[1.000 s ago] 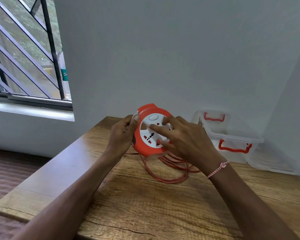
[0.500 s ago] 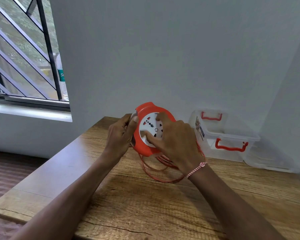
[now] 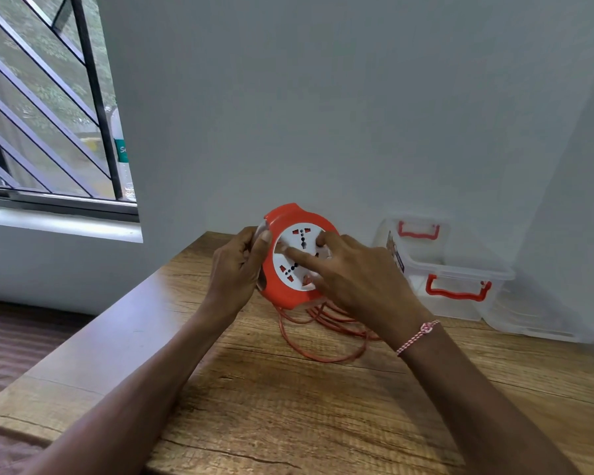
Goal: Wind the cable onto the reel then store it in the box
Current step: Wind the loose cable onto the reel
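Reel [image 3: 290,296] lower right face hidden under right hand [image 3: 360,286].

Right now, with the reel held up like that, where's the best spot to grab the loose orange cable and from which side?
Probably take the cable at the near loop, where it lies alone on the table, not the bunched strands under the right hand. Come from above on the near side with the fingers pinching across it: that arc is clear of the reel, which the left hand holds.
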`<state>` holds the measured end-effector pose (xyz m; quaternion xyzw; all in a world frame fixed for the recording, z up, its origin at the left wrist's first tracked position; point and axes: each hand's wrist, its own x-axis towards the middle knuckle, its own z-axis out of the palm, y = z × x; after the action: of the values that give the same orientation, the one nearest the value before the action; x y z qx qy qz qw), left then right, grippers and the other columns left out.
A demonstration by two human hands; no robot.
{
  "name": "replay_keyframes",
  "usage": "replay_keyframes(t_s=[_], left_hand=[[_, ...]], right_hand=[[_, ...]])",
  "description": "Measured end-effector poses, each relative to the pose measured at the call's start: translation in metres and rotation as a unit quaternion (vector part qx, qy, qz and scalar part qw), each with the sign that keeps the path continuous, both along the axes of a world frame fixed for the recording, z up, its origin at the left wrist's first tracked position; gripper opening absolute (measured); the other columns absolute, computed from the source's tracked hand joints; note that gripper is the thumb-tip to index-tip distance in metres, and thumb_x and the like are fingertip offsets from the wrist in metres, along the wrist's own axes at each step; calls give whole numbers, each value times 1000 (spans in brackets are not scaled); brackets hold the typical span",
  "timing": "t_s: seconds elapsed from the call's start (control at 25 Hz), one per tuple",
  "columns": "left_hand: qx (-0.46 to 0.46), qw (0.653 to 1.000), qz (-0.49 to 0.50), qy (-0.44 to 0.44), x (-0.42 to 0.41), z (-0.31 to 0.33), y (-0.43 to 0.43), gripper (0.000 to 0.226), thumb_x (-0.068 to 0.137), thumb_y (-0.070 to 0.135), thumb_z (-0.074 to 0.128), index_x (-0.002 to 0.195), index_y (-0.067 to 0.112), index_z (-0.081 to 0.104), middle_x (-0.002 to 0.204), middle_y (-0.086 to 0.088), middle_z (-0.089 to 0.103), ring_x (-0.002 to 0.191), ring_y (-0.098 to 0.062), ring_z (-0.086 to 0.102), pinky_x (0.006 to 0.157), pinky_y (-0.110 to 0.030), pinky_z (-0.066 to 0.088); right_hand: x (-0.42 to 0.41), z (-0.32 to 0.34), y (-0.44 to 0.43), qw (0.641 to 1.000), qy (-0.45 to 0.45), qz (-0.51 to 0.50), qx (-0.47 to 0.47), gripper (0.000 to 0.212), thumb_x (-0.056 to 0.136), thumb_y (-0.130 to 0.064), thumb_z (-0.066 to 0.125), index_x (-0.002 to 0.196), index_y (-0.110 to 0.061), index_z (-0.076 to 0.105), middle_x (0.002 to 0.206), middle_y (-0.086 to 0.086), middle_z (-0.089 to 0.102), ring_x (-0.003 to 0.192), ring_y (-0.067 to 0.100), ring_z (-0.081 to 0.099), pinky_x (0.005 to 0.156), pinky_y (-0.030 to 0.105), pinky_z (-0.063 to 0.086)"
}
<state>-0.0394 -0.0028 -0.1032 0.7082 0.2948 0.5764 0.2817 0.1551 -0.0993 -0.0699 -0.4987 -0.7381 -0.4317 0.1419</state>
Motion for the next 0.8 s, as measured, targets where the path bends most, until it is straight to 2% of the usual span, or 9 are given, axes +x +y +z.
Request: replay_keyframes(t_s=[0.16, 0.28, 0.4, 0.48, 0.52, 0.56, 0.64, 0.72, 0.8], left_hand=[[13, 1000, -4, 18, -1, 0, -2, 45, 103, 52, 50, 104, 11, 69, 79, -6, 76, 69, -20, 77, 55, -37, 63], [28, 1000, 0, 13, 1, 0, -4, 54, 102, 55, 49, 103, 5, 68, 79, -16, 73, 67, -30, 74, 56, -51, 60], [31, 999, 6, 4, 3, -2, -5, 52, 104, 53, 48, 108, 5, 67, 83, -19, 74, 71, -32, 75, 60, -55, 60], [20, 1000, 10, -5, 3, -2, -4, 42, 107, 48, 48, 108, 12, 69, 83, -16, 75, 73, -29, 76, 62, -53, 62], [9, 1000, 12, -13, 3, -2, -3, 39, 106, 49, 47, 106, 17, 69, 82, -13, 76, 73, -25, 76, 61, -50, 63], [-2, 1000, 17, -20, 2, 0, -3, 39, 104, 51, 45, 104, 20, 70, 82, -10, 76, 72, -22, 76, 60, -47, 62], [-13, 999, 23, -26, 1, 2, 0, 42, 102, 53, 44, 104, 20, 70, 82, -8, 76, 72, -20, 77, 60, -45, 62], [-8, 999, 16, -28, 0, 2, 1, 42, 101, 53, 45, 108, 19, 70, 87, -7, 78, 77, -19, 78, 64, -44, 65], [11, 1000, 14, -17, 0, 2, 1, 38, 102, 50, 47, 110, 20, 68, 91, -5, 78, 79, -18, 79, 66, -44, 67]], right_hand=[[-15, -3, 3, 999, 33, -22, 5, 66, 90, -56, 76, 148, -32, 56, 85, 8, 77, 62, 23, 72, 53, 26, 47], [-29, -1, 2, 973, 219, -15, 71, 66, 81, -68, 76, 119, -14, 72, 69, 5, 74, 51, 20, 65, 51, 23, 38], [-43, -1, 7, 840, 539, -10, -58, 61, 84, -70, 72, 110, -17, 61, 79, -6, 72, 52, 4, 61, 47, 24, 49], [-42, 2, 8, 756, 647, 22, -97, 50, 88, -64, 74, 107, -20, 59, 72, -2, 77, 49, 8, 70, 58, 36, 64], [-37, 4, 5, 779, 620, 32, -84, 44, 90, -59, 75, 107, -20, 62, 72, -1, 78, 56, 11, 73, 65, 38, 65], [-30, 5, 2, 840, 539, 38, -48, 39, 91, -53, 76, 108, -20, 65, 78, -1, 79, 63, 15, 75, 67, 38, 64], [-15, 5, -2, 955, 290, 56, 21, 39, 91, -43, 80, 119, -20, 67, 101, 4, 78, 75, 23, 76, 60, 36, 62], [-4, 6, -2, 994, 102, 29, 14, 57, 90, -42, 82, 140, -26, 59, 123, 11, 71, 90, 29, 76, 56, 37, 61], [-4, 2, -1, 999, 11, -31, 1, 73, 93, -44, 78, 156, -34, 43, 126, 13, 69, 97, 29, 74, 56, 34, 58]])
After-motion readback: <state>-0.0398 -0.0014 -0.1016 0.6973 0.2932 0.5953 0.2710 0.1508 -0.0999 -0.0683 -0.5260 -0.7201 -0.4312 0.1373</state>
